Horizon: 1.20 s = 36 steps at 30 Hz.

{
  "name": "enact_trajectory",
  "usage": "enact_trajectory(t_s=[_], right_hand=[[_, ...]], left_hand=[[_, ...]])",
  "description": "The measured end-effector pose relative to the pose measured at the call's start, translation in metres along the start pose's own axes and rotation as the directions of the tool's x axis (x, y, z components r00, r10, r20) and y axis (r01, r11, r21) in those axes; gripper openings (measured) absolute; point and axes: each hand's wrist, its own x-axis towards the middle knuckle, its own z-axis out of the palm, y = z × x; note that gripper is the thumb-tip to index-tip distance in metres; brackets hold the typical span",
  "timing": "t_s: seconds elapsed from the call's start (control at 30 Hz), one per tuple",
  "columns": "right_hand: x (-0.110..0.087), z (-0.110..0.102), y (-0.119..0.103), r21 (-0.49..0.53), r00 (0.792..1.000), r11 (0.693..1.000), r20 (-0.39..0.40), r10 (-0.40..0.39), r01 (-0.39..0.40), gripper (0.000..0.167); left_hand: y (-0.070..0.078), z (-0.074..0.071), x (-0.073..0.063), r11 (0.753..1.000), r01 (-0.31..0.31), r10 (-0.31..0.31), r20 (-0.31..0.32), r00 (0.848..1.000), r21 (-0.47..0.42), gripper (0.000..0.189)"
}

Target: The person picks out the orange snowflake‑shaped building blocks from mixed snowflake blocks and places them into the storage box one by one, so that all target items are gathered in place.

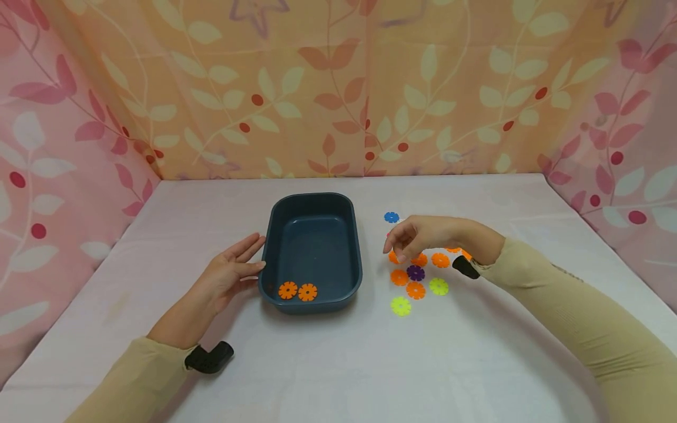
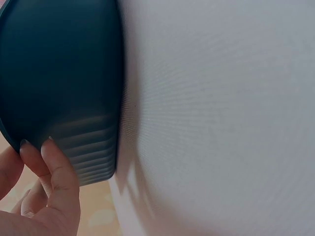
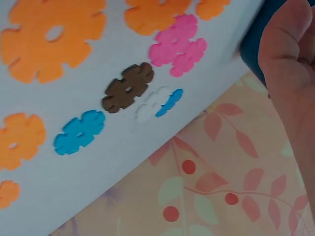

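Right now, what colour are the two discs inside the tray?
Both discs inside the tray are orange, seen best in the head view.

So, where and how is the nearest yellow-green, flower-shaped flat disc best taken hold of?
I'd have the right hand pinch opposite edges of that yellow-green disc from above, leaning in from the near side. It lies flat on the white cloth, its notched rim should give some purchase, and an orange notched disc sits close on its far right.
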Motion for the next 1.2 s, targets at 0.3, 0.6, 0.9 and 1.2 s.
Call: enact_trajectory(t_s=[0.3, 0.6, 0.9, 1.2], right_hand=[[0.009, 0.002, 0.016, -0.097, 0.993, 0.990, 0.049, 0.106, -0.101, 0.026], [0.014, 0.006, 0.029, -0.135, 0.996, 0.990, 0.069, 0.053, -0.043, 0.026], [0.015, 0.010, 0.033, -0.188, 0.999, 0.982, 0.034, 0.034, -0.027, 0.026], [0.015, 0.016, 0.032, -0.212, 0.997, 0.974, -0.045, 0.068, -0.076, 0.025]], left_hand=[[-0.001, -0.001, 0.000, 1.000, -0.004, 0.004, 0.002, 1.000, 0.005, 0.071], [-0.001, -0.002, 0.000, 1.000, 0.000, 0.000, 0.003, 1.000, -0.004, 0.071], [0.000, -0.001, 0.000, 1.000, 0.001, -0.001, 0.001, 1.000, -0.006, 0.071], [0.000, -0.001, 0.000, 1.000, 0.004, -0.004, 0.002, 1.000, 0.000, 0.071]])
